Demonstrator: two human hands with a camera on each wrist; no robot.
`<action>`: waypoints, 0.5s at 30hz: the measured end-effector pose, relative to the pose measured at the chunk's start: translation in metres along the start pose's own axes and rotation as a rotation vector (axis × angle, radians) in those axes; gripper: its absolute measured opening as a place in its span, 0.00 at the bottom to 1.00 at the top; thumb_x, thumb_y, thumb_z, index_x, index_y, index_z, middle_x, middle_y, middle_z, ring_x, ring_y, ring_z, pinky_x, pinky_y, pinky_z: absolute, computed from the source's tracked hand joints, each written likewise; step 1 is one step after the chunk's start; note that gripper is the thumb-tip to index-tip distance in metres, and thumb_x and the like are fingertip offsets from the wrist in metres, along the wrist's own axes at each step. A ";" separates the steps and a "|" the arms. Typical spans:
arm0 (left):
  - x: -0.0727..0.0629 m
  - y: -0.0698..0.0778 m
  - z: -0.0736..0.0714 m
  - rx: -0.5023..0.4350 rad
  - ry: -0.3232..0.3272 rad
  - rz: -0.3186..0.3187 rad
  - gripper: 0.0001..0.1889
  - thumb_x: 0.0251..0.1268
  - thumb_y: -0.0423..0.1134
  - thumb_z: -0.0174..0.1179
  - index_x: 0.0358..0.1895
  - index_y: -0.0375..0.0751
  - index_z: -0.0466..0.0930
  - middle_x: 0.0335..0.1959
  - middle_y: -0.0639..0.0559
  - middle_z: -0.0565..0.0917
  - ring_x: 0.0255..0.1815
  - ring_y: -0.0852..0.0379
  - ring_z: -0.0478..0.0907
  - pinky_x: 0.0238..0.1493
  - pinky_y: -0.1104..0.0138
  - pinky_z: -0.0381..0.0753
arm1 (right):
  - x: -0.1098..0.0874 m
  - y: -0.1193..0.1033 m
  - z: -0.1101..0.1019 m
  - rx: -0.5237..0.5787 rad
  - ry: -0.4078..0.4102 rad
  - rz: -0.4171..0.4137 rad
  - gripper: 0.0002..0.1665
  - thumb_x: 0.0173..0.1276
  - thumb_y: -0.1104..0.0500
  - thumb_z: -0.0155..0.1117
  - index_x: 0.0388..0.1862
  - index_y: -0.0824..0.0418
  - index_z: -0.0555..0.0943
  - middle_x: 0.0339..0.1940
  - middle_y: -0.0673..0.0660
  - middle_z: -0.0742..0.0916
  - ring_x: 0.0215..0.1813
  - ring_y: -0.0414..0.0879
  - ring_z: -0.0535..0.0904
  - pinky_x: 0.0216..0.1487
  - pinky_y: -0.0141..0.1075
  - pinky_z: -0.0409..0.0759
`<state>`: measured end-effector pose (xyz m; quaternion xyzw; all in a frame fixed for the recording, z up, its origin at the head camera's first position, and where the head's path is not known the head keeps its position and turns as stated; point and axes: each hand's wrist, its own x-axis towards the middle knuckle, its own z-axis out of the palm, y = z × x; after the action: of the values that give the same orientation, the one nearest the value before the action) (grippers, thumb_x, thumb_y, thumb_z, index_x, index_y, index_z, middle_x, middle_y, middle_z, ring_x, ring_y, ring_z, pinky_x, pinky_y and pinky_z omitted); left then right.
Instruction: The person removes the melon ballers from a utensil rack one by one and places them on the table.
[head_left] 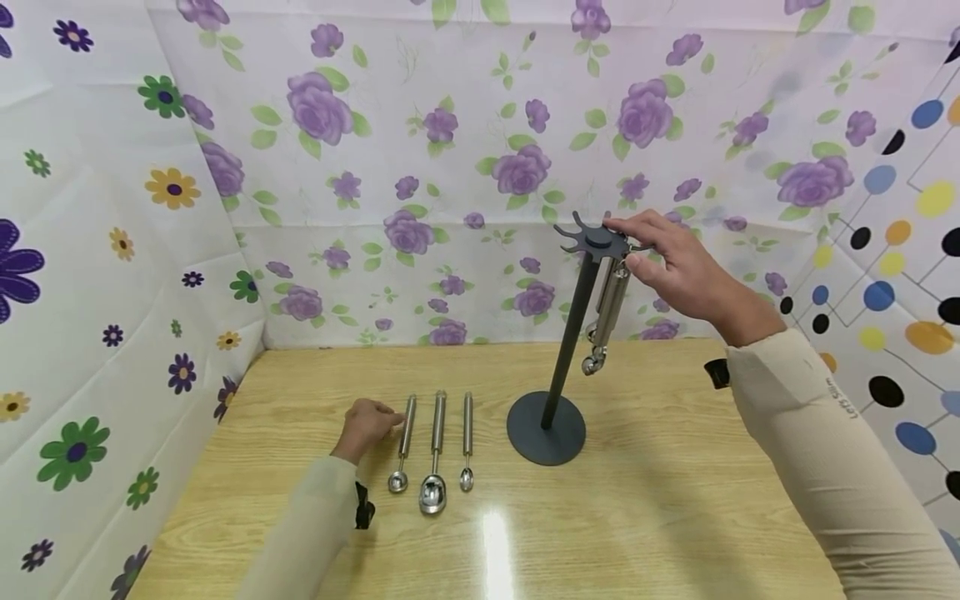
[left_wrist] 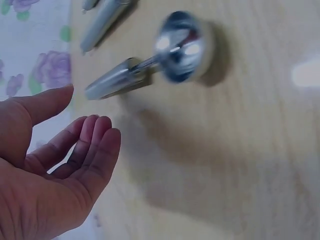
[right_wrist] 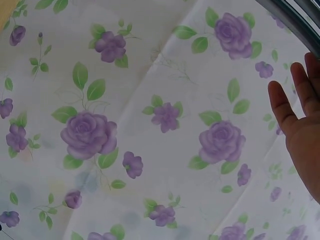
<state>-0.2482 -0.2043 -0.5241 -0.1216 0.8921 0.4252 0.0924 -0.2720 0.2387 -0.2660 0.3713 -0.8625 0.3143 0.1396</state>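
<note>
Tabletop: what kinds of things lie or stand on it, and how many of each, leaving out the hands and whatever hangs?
Scoops, lying: 3
Stand, upright: 1
Total: 4

Three shiny metal scoops lie flat in a row at the near left, side by side and apart, handles pointing far and bowls near: a small round-bowled scoop on the left, a larger oval-bowled scoop in the middle, a small oval-bowled scoop on the right. The left hand is just beside the leftmost handle. To their right, a dark hook stand rises from a round base; metal utensils hang bowl-down from its right side, where the right hand touches the top.
</note>
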 end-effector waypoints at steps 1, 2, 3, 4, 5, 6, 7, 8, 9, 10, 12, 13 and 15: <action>0.000 0.003 -0.002 -0.011 -0.002 0.004 0.17 0.67 0.38 0.66 0.48 0.23 0.83 0.37 0.35 0.86 0.40 0.42 0.83 0.41 0.57 0.84 | 0.000 0.000 -0.001 -0.007 -0.011 0.007 0.33 0.81 0.46 0.46 0.75 0.64 0.67 0.62 0.65 0.75 0.49 0.53 0.71 0.43 0.50 0.66; 0.000 0.007 -0.005 -0.021 -0.007 0.009 0.18 0.68 0.38 0.65 0.49 0.23 0.82 0.40 0.34 0.86 0.42 0.40 0.83 0.42 0.56 0.84 | 0.000 0.000 -0.002 -0.014 -0.022 0.013 0.33 0.81 0.45 0.46 0.76 0.63 0.66 0.63 0.65 0.75 0.50 0.54 0.71 0.44 0.51 0.66; 0.000 0.011 -0.007 -0.026 -0.015 0.018 0.19 0.68 0.39 0.65 0.51 0.23 0.82 0.42 0.34 0.85 0.44 0.39 0.83 0.44 0.55 0.85 | -0.001 0.001 -0.003 -0.020 -0.033 0.020 0.34 0.81 0.45 0.46 0.76 0.63 0.66 0.64 0.65 0.74 0.53 0.56 0.71 0.45 0.53 0.66; 0.000 0.016 -0.009 -0.045 -0.025 0.025 0.19 0.69 0.39 0.64 0.52 0.24 0.81 0.44 0.33 0.85 0.46 0.39 0.83 0.46 0.54 0.85 | -0.001 0.001 -0.004 -0.024 -0.043 0.024 0.34 0.80 0.44 0.46 0.77 0.62 0.65 0.64 0.65 0.74 0.55 0.58 0.71 0.47 0.54 0.67; 0.000 0.022 -0.012 -0.055 -0.034 0.034 0.20 0.70 0.40 0.64 0.53 0.24 0.81 0.46 0.33 0.84 0.48 0.38 0.82 0.48 0.53 0.84 | -0.001 0.001 -0.004 -0.026 -0.052 0.028 0.35 0.80 0.43 0.46 0.77 0.62 0.65 0.64 0.64 0.74 0.58 0.59 0.70 0.49 0.56 0.67; 0.000 0.028 -0.014 -0.062 -0.040 0.046 0.20 0.70 0.41 0.64 0.54 0.25 0.81 0.47 0.34 0.84 0.49 0.38 0.82 0.48 0.53 0.84 | -0.001 0.002 -0.005 -0.026 -0.060 0.033 0.35 0.80 0.42 0.46 0.77 0.62 0.65 0.65 0.64 0.74 0.60 0.61 0.69 0.51 0.58 0.67; 0.000 0.034 -0.016 -0.072 -0.048 0.062 0.20 0.71 0.41 0.63 0.54 0.26 0.81 0.47 0.34 0.84 0.49 0.38 0.82 0.48 0.53 0.84 | -0.001 0.002 -0.006 -0.025 -0.067 0.038 0.35 0.80 0.42 0.46 0.77 0.61 0.65 0.65 0.64 0.73 0.63 0.62 0.68 0.54 0.61 0.66; 0.000 0.041 -0.018 -0.084 -0.058 0.077 0.19 0.71 0.41 0.63 0.55 0.27 0.81 0.48 0.34 0.84 0.50 0.38 0.81 0.49 0.53 0.84 | -0.001 0.002 -0.007 -0.025 -0.072 0.043 0.36 0.80 0.42 0.47 0.77 0.61 0.65 0.65 0.64 0.73 0.65 0.63 0.67 0.56 0.63 0.65; -0.001 0.048 -0.020 -0.093 -0.069 0.095 0.20 0.71 0.42 0.63 0.55 0.28 0.81 0.49 0.35 0.83 0.50 0.39 0.81 0.49 0.53 0.84 | -0.002 0.002 -0.007 -0.026 -0.076 0.045 0.35 0.80 0.42 0.47 0.77 0.60 0.65 0.65 0.64 0.73 0.66 0.64 0.66 0.58 0.64 0.65; -0.002 0.055 -0.021 -0.099 -0.076 0.110 0.19 0.71 0.42 0.63 0.55 0.28 0.81 0.49 0.35 0.83 0.49 0.40 0.81 0.49 0.54 0.84 | -0.002 0.002 -0.008 -0.029 -0.080 0.048 0.35 0.80 0.43 0.47 0.77 0.60 0.65 0.65 0.64 0.73 0.67 0.64 0.66 0.60 0.65 0.64; -0.005 0.071 -0.024 -0.101 -0.087 0.140 0.19 0.72 0.42 0.63 0.56 0.30 0.82 0.49 0.36 0.83 0.49 0.42 0.82 0.48 0.55 0.84 | -0.001 0.002 -0.009 -0.039 -0.084 0.050 0.34 0.80 0.44 0.48 0.77 0.60 0.65 0.66 0.63 0.73 0.69 0.64 0.65 0.63 0.67 0.62; -0.006 0.078 -0.025 -0.103 -0.094 0.152 0.19 0.72 0.42 0.62 0.56 0.30 0.81 0.50 0.37 0.83 0.49 0.43 0.81 0.48 0.55 0.84 | -0.001 0.001 -0.010 -0.045 -0.086 0.050 0.33 0.80 0.45 0.48 0.77 0.60 0.66 0.66 0.63 0.73 0.69 0.64 0.65 0.63 0.67 0.61; -0.009 0.092 -0.028 -0.097 -0.102 0.173 0.19 0.72 0.43 0.62 0.57 0.32 0.81 0.50 0.38 0.83 0.49 0.44 0.81 0.50 0.55 0.84 | -0.001 0.000 -0.011 -0.053 -0.088 0.046 0.33 0.80 0.45 0.49 0.77 0.60 0.66 0.67 0.64 0.73 0.69 0.64 0.65 0.63 0.67 0.62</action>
<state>-0.2688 -0.1687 -0.4370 -0.0264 0.8719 0.4797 0.0946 -0.2718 0.2462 -0.2581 0.3609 -0.8842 0.2778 0.1038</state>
